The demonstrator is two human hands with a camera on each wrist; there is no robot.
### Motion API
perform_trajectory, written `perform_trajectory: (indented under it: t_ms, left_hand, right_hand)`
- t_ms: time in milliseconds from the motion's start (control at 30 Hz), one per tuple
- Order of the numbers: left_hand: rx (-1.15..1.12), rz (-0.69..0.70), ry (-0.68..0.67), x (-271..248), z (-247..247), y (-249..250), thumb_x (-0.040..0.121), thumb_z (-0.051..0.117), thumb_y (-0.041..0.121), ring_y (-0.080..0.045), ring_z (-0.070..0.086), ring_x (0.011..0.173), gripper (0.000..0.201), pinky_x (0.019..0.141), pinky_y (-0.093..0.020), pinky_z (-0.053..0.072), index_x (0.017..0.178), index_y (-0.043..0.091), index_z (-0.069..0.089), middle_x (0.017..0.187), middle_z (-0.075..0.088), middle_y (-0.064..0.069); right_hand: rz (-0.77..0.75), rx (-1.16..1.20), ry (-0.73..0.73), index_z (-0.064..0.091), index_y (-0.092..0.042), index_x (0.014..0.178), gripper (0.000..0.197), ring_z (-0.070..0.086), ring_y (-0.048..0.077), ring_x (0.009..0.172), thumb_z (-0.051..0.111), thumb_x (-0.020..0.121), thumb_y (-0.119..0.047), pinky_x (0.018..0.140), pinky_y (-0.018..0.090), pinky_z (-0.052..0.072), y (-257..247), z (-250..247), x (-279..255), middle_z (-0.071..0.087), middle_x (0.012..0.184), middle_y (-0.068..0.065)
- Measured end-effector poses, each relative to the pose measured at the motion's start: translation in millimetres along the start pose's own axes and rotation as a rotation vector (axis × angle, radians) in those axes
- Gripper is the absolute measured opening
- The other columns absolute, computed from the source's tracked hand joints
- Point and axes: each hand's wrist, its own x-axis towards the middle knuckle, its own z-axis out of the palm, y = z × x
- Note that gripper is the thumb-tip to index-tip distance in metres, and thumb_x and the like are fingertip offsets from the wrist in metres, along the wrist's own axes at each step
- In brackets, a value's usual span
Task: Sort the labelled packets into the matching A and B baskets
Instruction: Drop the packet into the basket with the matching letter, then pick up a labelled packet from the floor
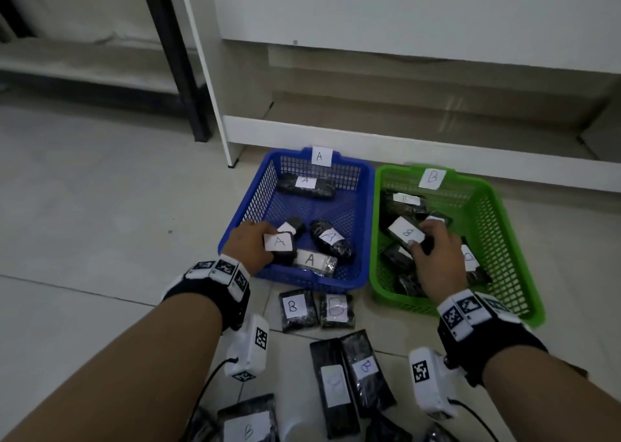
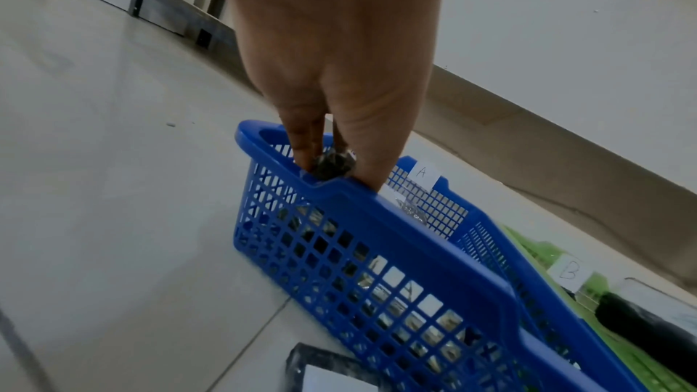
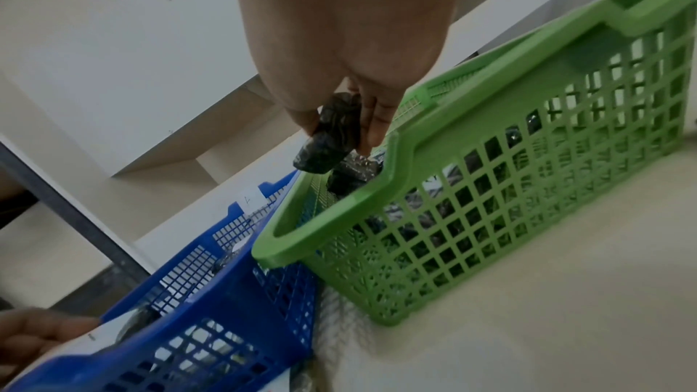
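Looking down from the head view, the left hand [image 1: 250, 246] grips a dark packet labelled A [image 1: 279, 244] over the near left corner of the blue basket [image 1: 366, 206], where other A packets lie. To its right, the right hand [image 1: 437, 260] holds a packet labelled B [image 1: 405, 233] inside the green basket [image 1: 504, 240]. More B packets [image 1: 299, 310] lie on the floor tiles [image 1: 100, 206] near the baskets.

At the left wrist, fingers [image 2: 301, 142] and thumb pinch the dark packet [image 2: 331, 164] just above the blue rim [image 2: 377, 213].

At the right wrist, curled fingers [image 3: 377, 121] clasp a dark packet [image 3: 328, 136] above the green rim [image 3: 377, 190]
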Motion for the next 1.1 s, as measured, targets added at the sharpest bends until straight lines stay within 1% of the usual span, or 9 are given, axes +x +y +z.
perform_trajectory:
  t_ms: [167,300,500,600,667,800,900,1000,1100]
  left_hand:
    - [0.207,0.006,-0.063,14,0,-1,0.082,0.064,0.007,-0.033,0.052,0.108,0.044,0.095,-0.036,0.043,0.123,0.020,0.058,0.121,0.047,-0.015]
    - [0.317,-0.021,-0.230,21,-2,8,0.083,0.070,0.027,-0.031,0.052,0.114,0.048,0.098,-0.035,0.043,0.127,0.012,0.058,0.127,0.052,-0.016]
    - [0.590,-0.109,-0.197,23,5,20,0.088,0.033,0.068,-0.029,0.044,0.119,0.067,0.102,-0.043,0.031,0.100,0.010,0.064,0.122,0.053,-0.009]
    - [0.609,-0.108,-0.240,17,3,27,0.088,0.027,0.069,-0.023,0.054,0.086,0.063,0.105,-0.047,0.024,0.068,0.015,0.053,0.084,0.059,-0.002]
    - [0.668,-0.064,-0.214,8,-2,30,0.093,0.025,0.062,-0.021,0.051,0.077,0.055,0.102,-0.047,0.025,0.075,0.019,0.053,0.074,0.054,0.001]
    - [0.590,0.122,0.111,-19,0,23,0.096,0.034,0.048,-0.028,0.054,0.099,0.041,0.092,-0.043,0.033,0.112,0.018,0.056,0.103,0.060,-0.006]
    - [0.428,0.586,0.273,-47,11,18,0.091,0.050,0.027,-0.030,0.057,0.088,0.027,0.077,-0.042,0.043,0.112,0.011,0.058,0.098,0.061,-0.010]
    - [0.523,0.920,0.145,-87,33,20,0.080,0.055,0.018,-0.022,0.059,0.081,0.025,0.069,-0.035,0.048,0.104,0.013,0.062,0.096,0.062,-0.006]
    - [0.607,0.943,-0.156,-114,61,27,0.078,0.052,0.011,-0.023,0.056,0.105,0.046,0.085,-0.036,0.049,0.123,0.018,0.051,0.121,0.056,-0.005]
  right_hand:
    - [-0.066,-0.322,-0.250,0.055,-0.022,0.117,0.025,0.053,0.034,0.105,0.051,0.092,-0.021,0.086,0.037,0.044,4,15,-1,0.051,0.126,0.015]
    - [-0.028,-0.642,-0.460,0.047,-0.038,0.130,0.036,0.012,0.036,0.142,0.043,0.094,-0.036,0.109,0.058,0.017,6,19,-1,0.041,0.145,0.001]
    - [-0.061,-0.728,-0.498,0.045,-0.042,0.133,0.039,0.012,0.032,0.140,0.038,0.095,-0.046,0.108,0.060,0.015,7,10,-3,0.026,0.151,-0.003]
    - [-0.118,-0.634,-0.418,0.042,-0.035,0.135,0.041,0.022,0.027,0.136,0.041,0.094,-0.042,0.107,0.055,0.019,5,3,-7,0.039,0.143,-0.001]
    - [-0.157,-0.519,-0.282,0.048,-0.030,0.130,0.038,0.027,0.028,0.131,0.044,0.093,-0.035,0.103,0.049,0.025,-2,-3,-12,0.046,0.136,0.003]
    - [-0.328,-0.287,-0.030,0.058,-0.016,0.109,0.023,0.043,0.030,0.111,0.051,0.087,-0.018,0.090,0.044,0.037,-18,0,-46,0.058,0.112,0.008]
    - [-0.454,-0.165,-0.090,0.058,-0.014,0.098,0.015,0.047,0.021,0.092,0.051,0.085,-0.012,0.078,0.035,0.039,-29,7,-88,0.056,0.093,0.001]
    - [-0.668,-0.216,-0.397,0.058,-0.012,0.089,0.016,0.052,0.024,0.081,0.045,0.079,-0.011,0.065,0.033,0.041,-21,12,-131,0.056,0.084,0.003]
    - [-0.651,-0.368,-0.546,0.059,-0.013,0.097,0.028,0.056,0.027,0.085,0.044,0.075,-0.021,0.070,0.037,0.049,6,23,-156,0.058,0.093,0.006]
